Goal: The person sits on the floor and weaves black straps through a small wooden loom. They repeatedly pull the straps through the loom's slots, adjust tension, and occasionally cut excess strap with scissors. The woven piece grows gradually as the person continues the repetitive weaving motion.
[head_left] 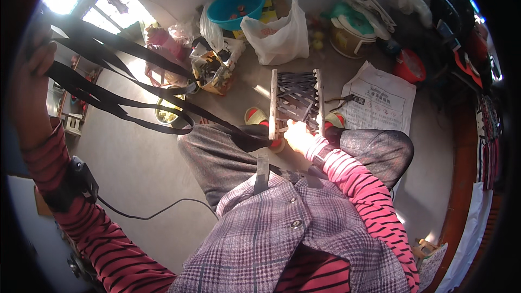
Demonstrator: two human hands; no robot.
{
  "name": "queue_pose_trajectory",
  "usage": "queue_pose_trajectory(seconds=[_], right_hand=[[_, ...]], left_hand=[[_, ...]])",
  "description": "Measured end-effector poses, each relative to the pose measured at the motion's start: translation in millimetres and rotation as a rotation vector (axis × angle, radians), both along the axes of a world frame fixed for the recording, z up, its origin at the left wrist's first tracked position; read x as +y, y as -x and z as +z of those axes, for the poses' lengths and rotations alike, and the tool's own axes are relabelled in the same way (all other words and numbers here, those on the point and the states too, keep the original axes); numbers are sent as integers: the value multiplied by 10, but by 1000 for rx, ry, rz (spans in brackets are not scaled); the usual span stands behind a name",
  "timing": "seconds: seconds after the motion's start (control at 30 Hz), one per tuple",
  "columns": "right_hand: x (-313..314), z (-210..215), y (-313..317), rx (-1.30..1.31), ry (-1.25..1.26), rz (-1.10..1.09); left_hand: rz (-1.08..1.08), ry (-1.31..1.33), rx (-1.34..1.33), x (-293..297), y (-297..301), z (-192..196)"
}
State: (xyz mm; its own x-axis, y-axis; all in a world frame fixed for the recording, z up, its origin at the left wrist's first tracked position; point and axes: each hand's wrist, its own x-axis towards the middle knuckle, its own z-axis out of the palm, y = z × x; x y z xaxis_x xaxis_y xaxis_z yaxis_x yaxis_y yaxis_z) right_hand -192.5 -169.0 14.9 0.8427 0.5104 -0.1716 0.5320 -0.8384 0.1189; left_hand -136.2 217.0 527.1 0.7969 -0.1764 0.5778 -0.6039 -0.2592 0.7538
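A small wooden frame laced with crossing black straps stands on the floor between my feet. My right hand rests on its near edge, fingers pressed on the lacing. My left hand is raised high at the far left, shut on a bundle of long black straps that stretch taut from it down across my lap to the frame. My legs in grey trousers lie beneath the straps.
Around the frame on the grey floor lie a white plastic bag, a teal basin, a printed newspaper sheet, a red bowl and cluttered bags. A black cable runs along the floor at left.
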Motion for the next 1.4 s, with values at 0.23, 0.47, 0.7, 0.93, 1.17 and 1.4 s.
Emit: queue_pose_trajectory(seconds=[0.23, 0.47, 0.7, 0.93, 1.17, 1.4], right_hand=[[-192, 261, 20, 329, 18, 216], [-178, 400, 86, 489, -137, 132], [212, 620, -154, 181, -510, 79], [-262, 950, -356, 138, -447, -19], [-1144, 690, -459, 182, -358, -467], [-1355, 203, -611, 190, -815, -731]], left_hand=[[86, -129, -1, 563, -593, -23], [250, 108, 99, 703, -848, -416], [953, -830, -826, 1028, -1351, -471], [815, -864, -635, 679, -1586, -1325], [141, -781, -68, -191, -1642, -2757], [-61, -820, -66, -1107, -1385, -3636]])
